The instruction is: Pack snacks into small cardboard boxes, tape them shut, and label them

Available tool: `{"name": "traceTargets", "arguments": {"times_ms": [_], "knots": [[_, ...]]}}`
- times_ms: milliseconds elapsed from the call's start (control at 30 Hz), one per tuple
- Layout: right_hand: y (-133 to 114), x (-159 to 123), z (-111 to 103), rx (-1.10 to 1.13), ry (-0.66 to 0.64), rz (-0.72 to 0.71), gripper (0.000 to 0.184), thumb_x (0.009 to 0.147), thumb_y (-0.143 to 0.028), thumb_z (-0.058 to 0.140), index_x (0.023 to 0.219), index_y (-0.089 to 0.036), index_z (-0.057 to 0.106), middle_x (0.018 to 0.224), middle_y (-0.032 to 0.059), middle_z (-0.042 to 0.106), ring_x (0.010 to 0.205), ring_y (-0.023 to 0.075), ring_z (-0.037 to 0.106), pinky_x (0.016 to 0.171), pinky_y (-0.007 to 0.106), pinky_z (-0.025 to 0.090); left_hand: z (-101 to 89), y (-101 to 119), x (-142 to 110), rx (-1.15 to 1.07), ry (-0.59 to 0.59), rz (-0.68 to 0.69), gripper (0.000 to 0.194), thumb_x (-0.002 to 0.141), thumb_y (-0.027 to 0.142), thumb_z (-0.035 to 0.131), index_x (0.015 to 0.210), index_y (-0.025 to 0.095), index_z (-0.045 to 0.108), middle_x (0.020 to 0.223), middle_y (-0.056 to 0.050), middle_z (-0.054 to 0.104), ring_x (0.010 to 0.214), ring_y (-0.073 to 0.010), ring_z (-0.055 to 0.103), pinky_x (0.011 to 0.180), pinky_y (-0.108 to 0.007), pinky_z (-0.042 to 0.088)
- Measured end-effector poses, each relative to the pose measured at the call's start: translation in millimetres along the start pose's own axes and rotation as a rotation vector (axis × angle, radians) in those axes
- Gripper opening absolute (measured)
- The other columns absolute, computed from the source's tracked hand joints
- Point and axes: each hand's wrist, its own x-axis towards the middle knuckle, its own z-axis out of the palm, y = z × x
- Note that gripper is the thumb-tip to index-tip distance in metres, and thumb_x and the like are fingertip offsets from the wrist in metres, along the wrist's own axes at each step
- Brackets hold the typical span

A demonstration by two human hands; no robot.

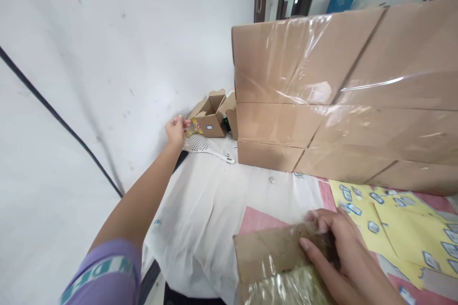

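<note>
My left hand (176, 131) is stretched far out to the back of the table, fingers pinched on a small yellow-and-red packet (195, 127) beside a small open cardboard box (209, 116). A white perforated scoop (200, 145) lies just below that hand. Close to me, my right hand (336, 248) grips the top edge of a brown paper pouch with a clear window (279, 267), which shows greenish contents.
A tall stack of shrink-wrapped flat cardboard (343, 90) stands on the right. Yellow sticker sheets (393, 224) lie on a pink surface (257, 219). A white cloth (211, 200) covers the table. A white wall with a black cable (53, 114) is at left.
</note>
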Motion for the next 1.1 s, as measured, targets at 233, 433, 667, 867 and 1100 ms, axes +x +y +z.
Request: {"name": "traceTargets", "arguments": {"times_ms": [233,433,667,867,1100], "knots": [[-15.5,8.2,-0.8,0.194,0.088,0.072,0.016,0.101,-0.042,0.051,0.098,-0.026,0.048,0.135,0.0120,0.056,0.132,0.0311,0.053,0.100,0.046,0.047,-76.8,10.5,-213.3,0.165,-0.337,0.224,0.066,0.102,0.051,0.050,0.042,0.022,0.045,0.042,0.000,0.044,0.046,-0.0137,0.044,0.052,-0.031,0.037],[-24.2,6.9,-5.1,0.359,0.237,-0.037,0.012,0.095,-0.034,0.063,0.089,-0.025,0.058,0.128,0.0095,0.060,0.127,0.0288,0.055,0.107,0.045,0.041,-93.8,44.5,-341.8,0.037,-0.584,0.768,0.043,0.104,0.041,0.046,0.065,0.025,0.057,0.060,-0.002,0.061,0.060,-0.0186,0.058,0.061,-0.037,0.046],[-24.6,-11.7,-28.1,0.715,0.381,0.007,0.020,0.088,-0.039,0.071,0.084,-0.023,0.060,0.117,0.0096,0.057,0.121,0.0274,0.057,0.100,0.040,0.046,-37.5,71.6,-390.4,0.653,-0.938,0.940,0.070,0.080,0.042,0.083,0.143,0.021,0.059,0.152,-0.015,0.057,0.144,-0.0423,0.049,0.116,-0.066,0.041],[-19.3,-84.5,-49.2,0.847,0.431,0.073,0.035,0.084,-0.050,0.078,0.086,-0.025,0.054,0.099,0.0050,0.060,0.099,0.0230,0.060,0.084,0.034,0.050,-39.9,49.0,-381.1,0.516,-0.959,1.041,0.046,0.088,0.031,0.076,0.133,0.026,0.069,0.138,-0.011,0.069,0.127,-0.0319,0.067,0.107,-0.051,0.055],[-37.9,-136.5,-40.7,1.060,0.229,0.155,0.046,0.080,-0.052,0.082,0.110,-0.026,0.058,0.099,0.0044,0.063,0.080,0.0188,0.061,0.070,0.032,0.050,-61.7,55.4,-371.2,0.310,-0.909,1.211,0.016,0.096,0.038,0.066,0.090,0.028,0.078,0.092,-0.002,0.081,0.089,-0.0191,0.077,0.085,-0.032,0.059]]}}
